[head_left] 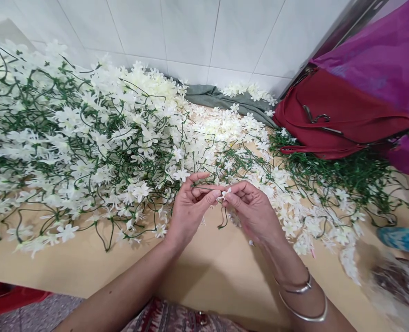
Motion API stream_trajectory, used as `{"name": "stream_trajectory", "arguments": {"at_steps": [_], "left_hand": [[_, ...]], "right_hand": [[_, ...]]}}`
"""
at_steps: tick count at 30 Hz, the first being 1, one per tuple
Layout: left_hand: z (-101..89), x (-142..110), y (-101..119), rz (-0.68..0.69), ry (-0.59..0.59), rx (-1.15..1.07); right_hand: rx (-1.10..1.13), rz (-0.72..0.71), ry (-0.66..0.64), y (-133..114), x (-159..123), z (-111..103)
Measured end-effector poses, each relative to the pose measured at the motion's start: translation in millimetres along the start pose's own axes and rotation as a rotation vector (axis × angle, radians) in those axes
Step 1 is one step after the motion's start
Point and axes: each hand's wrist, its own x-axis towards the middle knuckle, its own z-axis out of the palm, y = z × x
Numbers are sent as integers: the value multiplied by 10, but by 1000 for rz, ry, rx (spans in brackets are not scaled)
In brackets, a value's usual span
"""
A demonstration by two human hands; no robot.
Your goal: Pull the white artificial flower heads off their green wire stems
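A small white artificial flower (224, 195) sits between my two hands, its petals pinched by thumb and finger on both sides. My left hand (194, 203) is closed on the flower and on a green stem that runs along its fingers. My right hand (251, 207) grips the flower's other side, its fingers curled in. A thin green wire stem (222, 220) dangles below the hands. Just behind them lie loose white petals (221, 124) and a few green stems (239, 159). Part of the held flower is hidden by my fingertips.
A big heap of white flowers on green stems (97, 143) spreads over the tan table (204, 276) at left. At right, a red bag (346, 113) rests by green stems (336, 175) and a purple bag (384, 41). A tiled wall (190, 27) stands behind.
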Motion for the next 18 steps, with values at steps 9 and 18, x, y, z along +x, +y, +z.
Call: {"name": "stream_trajectory", "arguments": {"at_steps": [9, 18], "left_hand": [[16, -40, -58, -34, 31, -52], [30, -48, -66, -40, 15, -62]], "right_hand": [[51, -74, 18, 52, -37, 117], [54, -125, 55, 120, -2, 102]]}}
